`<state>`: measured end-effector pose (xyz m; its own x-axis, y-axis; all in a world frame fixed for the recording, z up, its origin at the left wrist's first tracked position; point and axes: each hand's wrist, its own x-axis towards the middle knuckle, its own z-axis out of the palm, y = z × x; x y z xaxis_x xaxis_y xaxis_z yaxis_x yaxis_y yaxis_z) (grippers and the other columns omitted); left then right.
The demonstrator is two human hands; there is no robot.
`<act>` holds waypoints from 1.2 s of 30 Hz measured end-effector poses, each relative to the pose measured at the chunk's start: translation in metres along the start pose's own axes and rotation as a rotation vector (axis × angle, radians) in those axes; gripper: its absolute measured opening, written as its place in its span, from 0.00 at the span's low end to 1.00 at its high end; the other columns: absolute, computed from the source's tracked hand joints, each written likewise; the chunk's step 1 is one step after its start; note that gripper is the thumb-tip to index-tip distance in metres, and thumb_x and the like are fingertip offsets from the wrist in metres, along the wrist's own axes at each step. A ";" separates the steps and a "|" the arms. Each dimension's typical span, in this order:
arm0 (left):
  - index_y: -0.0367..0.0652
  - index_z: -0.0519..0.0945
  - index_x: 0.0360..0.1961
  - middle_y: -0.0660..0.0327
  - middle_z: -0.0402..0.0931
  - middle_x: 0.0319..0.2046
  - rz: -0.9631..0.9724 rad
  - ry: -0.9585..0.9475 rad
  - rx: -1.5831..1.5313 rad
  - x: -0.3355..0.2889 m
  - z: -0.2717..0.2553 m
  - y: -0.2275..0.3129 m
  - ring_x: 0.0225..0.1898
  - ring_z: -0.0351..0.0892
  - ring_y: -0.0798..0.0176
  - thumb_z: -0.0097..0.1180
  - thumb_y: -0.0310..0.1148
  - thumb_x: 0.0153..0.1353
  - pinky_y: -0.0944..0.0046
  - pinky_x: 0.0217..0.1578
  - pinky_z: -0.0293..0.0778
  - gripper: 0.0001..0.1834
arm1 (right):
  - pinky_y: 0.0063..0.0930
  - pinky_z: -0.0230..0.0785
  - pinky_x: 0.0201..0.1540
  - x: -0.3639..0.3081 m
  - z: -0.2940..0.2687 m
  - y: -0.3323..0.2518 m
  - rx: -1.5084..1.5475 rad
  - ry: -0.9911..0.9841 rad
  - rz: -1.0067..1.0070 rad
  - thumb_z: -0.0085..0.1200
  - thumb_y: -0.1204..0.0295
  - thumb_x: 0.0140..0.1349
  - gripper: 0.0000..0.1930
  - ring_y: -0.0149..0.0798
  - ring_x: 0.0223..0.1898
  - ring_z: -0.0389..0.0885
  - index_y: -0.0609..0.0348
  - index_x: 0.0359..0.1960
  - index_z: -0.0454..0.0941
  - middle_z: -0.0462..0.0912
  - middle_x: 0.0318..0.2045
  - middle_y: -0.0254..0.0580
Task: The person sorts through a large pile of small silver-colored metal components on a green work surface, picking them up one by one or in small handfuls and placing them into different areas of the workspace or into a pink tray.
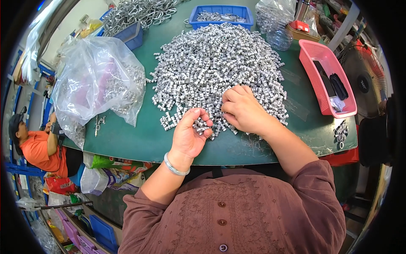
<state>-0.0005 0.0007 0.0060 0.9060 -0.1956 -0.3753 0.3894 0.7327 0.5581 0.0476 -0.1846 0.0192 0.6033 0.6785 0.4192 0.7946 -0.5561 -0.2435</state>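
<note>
A big heap of small silvery metal parts (pixel 215 63) covers the middle of the green table. My left hand (pixel 188 137) is palm up at the heap's near edge, its fingers curled around several of the small metal parts (pixel 200 125). Just to its right, my right hand (pixel 245 109) is palm down against the near side of the heap. Its fingers are bent and drawn together, and their tips are partly hidden, so what they pinch does not show.
A clear plastic bag (pixel 78 80) of parts lies left on the green table (pixel 127 142). Behind the heap stands a blue tray (pixel 222 8) with metal pieces. At right are a pink basket (pixel 308 51) and a fan (pixel 363 80). Another person (pixel 42 148) is at far left.
</note>
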 end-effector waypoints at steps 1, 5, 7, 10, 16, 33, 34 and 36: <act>0.44 0.73 0.34 0.64 0.69 0.24 0.009 0.010 0.027 0.000 0.000 -0.001 0.26 0.70 0.65 0.49 0.34 0.56 0.69 0.23 0.65 0.07 | 0.34 0.54 0.43 0.000 0.000 0.000 0.000 0.000 0.000 0.56 0.71 0.42 0.06 0.40 0.39 0.65 0.55 0.23 0.74 0.70 0.31 0.35; 0.44 0.73 0.37 0.65 0.68 0.24 0.054 -0.002 0.181 -0.002 -0.001 -0.002 0.25 0.68 0.69 0.50 0.32 0.57 0.72 0.21 0.63 0.07 | 0.32 0.55 0.43 0.002 -0.004 -0.003 0.204 0.053 0.030 0.53 0.75 0.46 0.05 0.41 0.39 0.66 0.56 0.26 0.72 0.71 0.33 0.35; 0.43 0.73 0.39 0.66 0.68 0.24 0.069 -0.027 0.230 -0.004 0.006 -0.003 0.25 0.67 0.69 0.48 0.32 0.58 0.72 0.21 0.63 0.09 | 0.32 0.55 0.44 0.001 -0.006 -0.002 0.249 0.047 0.049 0.52 0.75 0.47 0.05 0.41 0.39 0.66 0.57 0.27 0.71 0.71 0.33 0.36; 0.42 0.72 0.44 0.65 0.68 0.25 0.082 -0.081 0.281 -0.006 0.008 -0.003 0.26 0.67 0.70 0.46 0.31 0.60 0.73 0.21 0.63 0.12 | 0.32 0.56 0.44 0.001 -0.004 -0.002 0.383 0.041 0.053 0.50 0.76 0.50 0.03 0.41 0.38 0.66 0.59 0.27 0.71 0.71 0.33 0.37; 0.41 0.73 0.43 0.65 0.69 0.25 0.064 -0.136 0.249 -0.008 0.015 -0.005 0.26 0.67 0.71 0.46 0.32 0.60 0.73 0.21 0.63 0.11 | 0.32 0.56 0.45 0.001 -0.005 -0.002 0.453 0.076 0.038 0.47 0.76 0.54 0.02 0.41 0.38 0.67 0.60 0.27 0.71 0.72 0.33 0.38; 0.42 0.71 0.36 0.64 0.66 0.25 -0.103 -0.165 -0.044 0.003 0.000 -0.004 0.25 0.64 0.70 0.43 0.36 0.62 0.75 0.20 0.61 0.10 | 0.33 0.58 0.43 -0.004 -0.022 0.010 0.058 -0.057 0.085 0.54 0.78 0.43 0.09 0.40 0.39 0.67 0.57 0.29 0.75 0.71 0.32 0.36; 0.42 0.71 0.36 0.64 0.66 0.25 -0.103 -0.165 -0.043 0.003 -0.001 -0.004 0.25 0.64 0.70 0.43 0.36 0.62 0.75 0.20 0.61 0.10 | 0.33 0.58 0.43 -0.004 -0.021 0.012 0.058 -0.056 0.086 0.54 0.78 0.43 0.09 0.40 0.39 0.67 0.57 0.29 0.75 0.71 0.32 0.36; 0.41 0.71 0.35 0.62 0.69 0.26 -0.120 -0.197 -0.082 0.004 -0.002 -0.003 0.26 0.66 0.68 0.45 0.35 0.60 0.74 0.21 0.63 0.09 | 0.32 0.60 0.41 -0.003 -0.016 0.015 0.054 -0.018 0.087 0.54 0.79 0.43 0.08 0.41 0.37 0.68 0.57 0.28 0.74 0.71 0.30 0.37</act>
<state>0.0013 -0.0010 0.0015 0.8718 -0.4023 -0.2794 0.4891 0.7452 0.4533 0.0567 -0.2025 0.0279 0.6710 0.6375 0.3786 0.7413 -0.5870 -0.3254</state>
